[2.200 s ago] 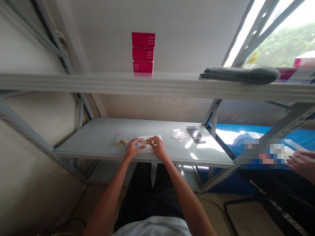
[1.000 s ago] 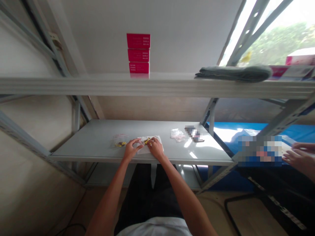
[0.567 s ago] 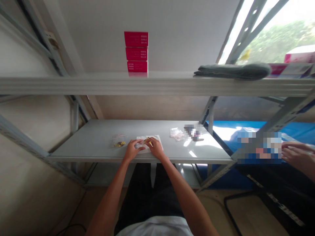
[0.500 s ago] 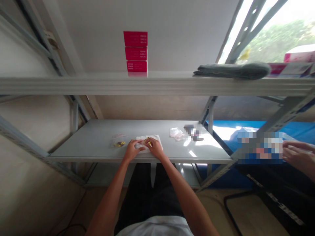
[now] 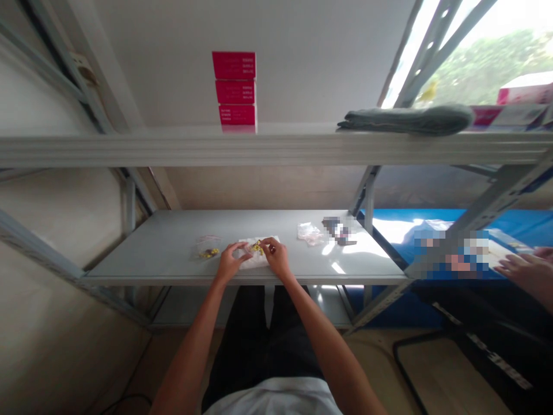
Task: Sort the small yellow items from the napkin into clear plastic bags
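Right hand has lifted just off the yellow bits — fingers pinched together. Left hand beside them, fingers loosely spread at the white paper.

We see a grey metal shelf rack before a pale wall, a bright window with green trees outside, sunlight on the lower shelf, a blue surface beyond, tan floor below

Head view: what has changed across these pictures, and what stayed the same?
The right hand has drawn rightward, away from the left hand, leaving yellow bits showing on the white sheet. Nothing is clearly taken or let go. The camera has drifted, shifting the scene leftward in frame. The small plastic bag and stacked red boxes stayed put.
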Demonstrator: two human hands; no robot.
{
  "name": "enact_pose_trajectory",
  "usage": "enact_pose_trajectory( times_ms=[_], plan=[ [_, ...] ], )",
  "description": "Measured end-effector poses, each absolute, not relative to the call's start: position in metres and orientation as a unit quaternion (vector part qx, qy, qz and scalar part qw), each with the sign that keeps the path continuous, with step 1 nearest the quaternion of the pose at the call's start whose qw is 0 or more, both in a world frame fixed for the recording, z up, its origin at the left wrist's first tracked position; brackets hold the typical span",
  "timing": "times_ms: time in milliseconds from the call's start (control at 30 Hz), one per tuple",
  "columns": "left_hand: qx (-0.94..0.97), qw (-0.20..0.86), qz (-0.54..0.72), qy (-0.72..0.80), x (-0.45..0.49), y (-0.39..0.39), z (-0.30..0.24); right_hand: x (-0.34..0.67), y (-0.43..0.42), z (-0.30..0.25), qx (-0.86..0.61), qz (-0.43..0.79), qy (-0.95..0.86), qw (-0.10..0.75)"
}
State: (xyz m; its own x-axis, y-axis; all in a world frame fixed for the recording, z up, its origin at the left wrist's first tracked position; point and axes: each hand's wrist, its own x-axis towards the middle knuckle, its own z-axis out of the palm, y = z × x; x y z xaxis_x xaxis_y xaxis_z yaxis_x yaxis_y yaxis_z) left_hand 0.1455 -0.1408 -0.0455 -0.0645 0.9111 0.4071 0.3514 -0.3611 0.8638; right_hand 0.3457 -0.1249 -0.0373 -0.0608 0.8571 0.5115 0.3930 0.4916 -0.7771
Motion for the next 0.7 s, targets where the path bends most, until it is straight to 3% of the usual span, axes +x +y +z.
enact_pose_trajectory(
  times_ms=[67,167,400,700],
  plan=[
    [0.569,0.306,0.592,0.481,0.140,-0.139,-0.048,0.347,-0.125,-0.040,-0.510,0.184,-0.648,0.534],
    [0.500,0.343,0.659,0.445,0.133,-0.136,-0.049,0.347,-0.124,-0.042,-0.542,0.142,-0.664,0.495],
    [0.504,0.358,0.648,0.443,0.134,-0.139,-0.047,0.344,-0.125,-0.042,-0.545,0.138,-0.736,0.377],
    [0.702,0.208,0.475,0.488,0.148,-0.144,-0.044,0.350,-0.118,-0.042,-0.452,0.264,-0.698,0.488]
  ],
)
